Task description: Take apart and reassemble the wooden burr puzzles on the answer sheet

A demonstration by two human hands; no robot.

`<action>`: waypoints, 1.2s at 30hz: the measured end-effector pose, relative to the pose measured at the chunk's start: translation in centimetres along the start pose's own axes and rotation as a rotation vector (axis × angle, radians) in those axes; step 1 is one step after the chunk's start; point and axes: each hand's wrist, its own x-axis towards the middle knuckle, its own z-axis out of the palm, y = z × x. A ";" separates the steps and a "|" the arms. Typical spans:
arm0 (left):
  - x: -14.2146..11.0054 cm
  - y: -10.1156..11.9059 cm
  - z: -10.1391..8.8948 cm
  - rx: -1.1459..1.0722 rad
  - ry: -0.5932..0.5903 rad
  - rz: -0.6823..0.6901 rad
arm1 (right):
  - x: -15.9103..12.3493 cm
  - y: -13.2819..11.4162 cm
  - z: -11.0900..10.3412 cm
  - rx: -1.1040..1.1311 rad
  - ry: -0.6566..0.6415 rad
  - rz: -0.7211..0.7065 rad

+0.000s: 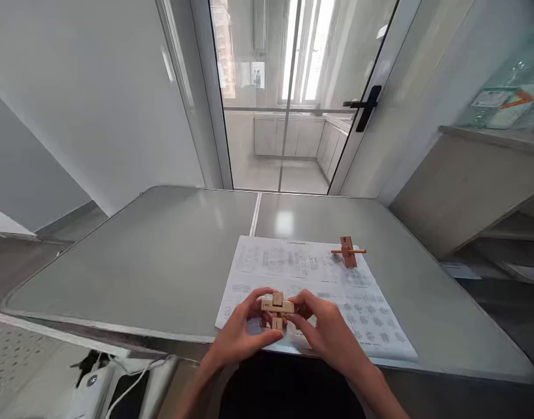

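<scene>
Wooden interlocking block puzzle (278, 311): pale pieces crossed over one another, dark marks on some faces. Held up at the near edge of the table, over the near part of the printed diagram sheet (267, 265).

Left hand (246, 330): gripping the puzzle's left side, thumb low, fingers curled round above. Right hand (325, 323): thumb and forefinger pinching the right side.

Sheet: white, flat, covered in small line drawings and rows of round figures. At its far right corner, a reddish-brown wooden assembly (349, 253), a thin rod crossing it sideways, dark mark on its upper end. Well apart from both hands.

Table (162, 256): grey-green, glossy, pale seam running away from the wearer. Beyond it, a framed glass door (267, 145) with black lever handle (368, 107); pale cabinets (288, 137) seen through the glass.

Right: clear plastic bottles (511, 96) on a shelf unit (476, 169). Lower left: white cables (133, 387) beside a dark flat object, identity unclear.
</scene>
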 end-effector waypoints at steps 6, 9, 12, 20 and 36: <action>0.0 0.4 -0.2 -0.043 -0.018 0.027 | -0.2 -1.2 0.2 0.031 0.014 0.025; 0.0 0.5 -0.2 -0.099 0.015 -0.016 | -0.2 -1.4 0.3 0.032 0.000 0.017; 0.0 0.6 0.0 -0.083 0.065 -0.076 | -0.2 -1.4 0.5 0.033 -0.015 0.009; 0.2 0.2 0.0 -0.063 0.074 -0.053 | -0.1 -1.2 0.4 0.074 -0.025 0.042; -0.1 -0.1 -0.1 -0.027 0.011 -0.037 | 0.2 -1.3 0.5 0.203 -0.013 0.146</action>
